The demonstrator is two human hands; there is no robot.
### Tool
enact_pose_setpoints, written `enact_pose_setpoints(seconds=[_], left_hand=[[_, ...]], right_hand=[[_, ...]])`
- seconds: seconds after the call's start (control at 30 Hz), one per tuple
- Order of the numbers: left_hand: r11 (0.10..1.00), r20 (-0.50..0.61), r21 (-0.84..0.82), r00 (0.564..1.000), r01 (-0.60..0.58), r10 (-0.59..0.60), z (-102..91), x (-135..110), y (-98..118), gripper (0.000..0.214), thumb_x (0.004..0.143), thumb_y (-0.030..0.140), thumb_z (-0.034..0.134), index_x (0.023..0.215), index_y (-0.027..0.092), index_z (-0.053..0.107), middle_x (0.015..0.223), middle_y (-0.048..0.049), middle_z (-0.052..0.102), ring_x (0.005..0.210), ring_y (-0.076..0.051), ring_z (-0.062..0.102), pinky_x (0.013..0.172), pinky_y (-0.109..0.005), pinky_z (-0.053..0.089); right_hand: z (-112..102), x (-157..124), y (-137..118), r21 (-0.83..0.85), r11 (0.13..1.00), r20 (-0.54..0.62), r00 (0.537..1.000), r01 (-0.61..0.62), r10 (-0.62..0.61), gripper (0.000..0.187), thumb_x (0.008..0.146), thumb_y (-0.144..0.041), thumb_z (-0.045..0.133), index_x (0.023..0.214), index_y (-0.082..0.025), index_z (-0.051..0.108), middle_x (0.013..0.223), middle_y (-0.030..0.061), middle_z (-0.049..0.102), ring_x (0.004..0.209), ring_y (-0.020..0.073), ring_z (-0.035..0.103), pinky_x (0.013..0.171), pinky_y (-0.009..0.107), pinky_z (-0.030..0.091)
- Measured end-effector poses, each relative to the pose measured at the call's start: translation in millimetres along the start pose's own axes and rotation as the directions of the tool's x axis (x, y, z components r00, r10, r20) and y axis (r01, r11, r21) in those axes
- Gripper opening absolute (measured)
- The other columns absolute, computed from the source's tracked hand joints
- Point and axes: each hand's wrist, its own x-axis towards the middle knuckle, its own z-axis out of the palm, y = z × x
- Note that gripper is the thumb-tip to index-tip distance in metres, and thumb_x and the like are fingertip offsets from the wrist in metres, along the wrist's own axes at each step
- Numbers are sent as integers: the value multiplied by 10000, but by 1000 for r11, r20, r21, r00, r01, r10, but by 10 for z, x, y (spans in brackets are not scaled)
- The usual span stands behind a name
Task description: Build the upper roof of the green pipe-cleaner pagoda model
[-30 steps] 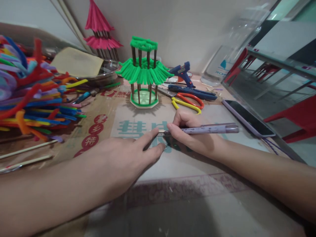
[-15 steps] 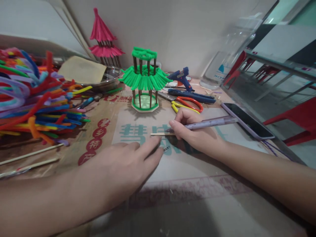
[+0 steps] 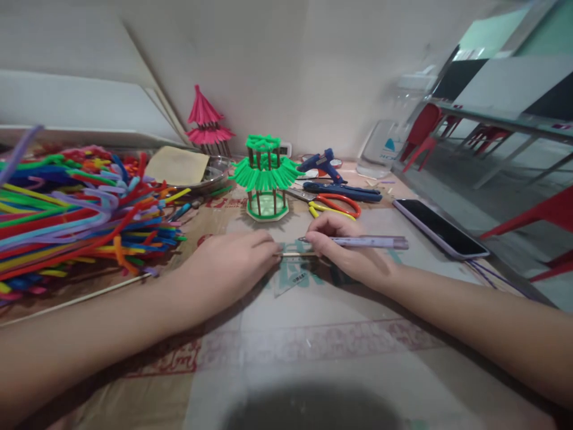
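Your left hand [image 3: 233, 263], flat prev., now pinches stick [image 3: 293, 254] end; right hand [image 3: 347, 254] grips pen [image 3: 371, 242] + stick. Metal bowl [image 3: 218, 175] at 11 o'clock holds tan paper [image 3: 179, 165].

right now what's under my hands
The left hand pinches a thin wooden stick, right hand holds a pen; beneath lies a clear ruler on cardboard. The palms cover the rest.

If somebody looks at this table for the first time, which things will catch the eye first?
First, the big pile of colourful pipe cleaners on the left of the table, and the small green pavilion model standing at the back in the middle. In front of it, the left hand touches a thin wooden stick, and the right hand holds a purple pen close to it.
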Motion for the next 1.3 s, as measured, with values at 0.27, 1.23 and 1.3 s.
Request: enact_pose_setpoints(seconds=[0.27, 1.23, 1.3], left_hand=[[999, 90, 38, 996, -20, 16, 154, 426, -148, 255, 953, 176, 486, 883, 144, 729, 850, -105, 696, 761, -219, 675, 678, -306, 493], [779, -479, -627, 779, 18, -404, -981, 873, -481, 233, 891, 394, 648, 882, 163, 626, 908, -80, 744, 824, -200, 699, 709, -293, 505], [819, -493, -567, 761, 86, -421, -922, 848, -581, 229, 893, 399, 638, 843, 176, 621, 880, -64, 735, 797, -197, 677, 698, -295, 482]], right_hand=[[-179, 44, 141, -456, 755, 127, 875, 470, -468, 262, 931, -110, 526, 1139, -229, 630, 1096, 102, 665, 1050, 239, 633, 919, 434, 533], [-266, 1643, -1106, 94, 928, -335, 889, 361, -312, 181, 964, -287, 610, 817, -184, 589, 584, -50, 548, 533, 91, 503, 531, 223, 392], [-191, 1785, -1059, 88, 945, -264, 922, 314, -281, 186, 970, -242, 582, 799, -174, 609, 579, -58, 530, 538, 89, 496, 543, 221, 385]])
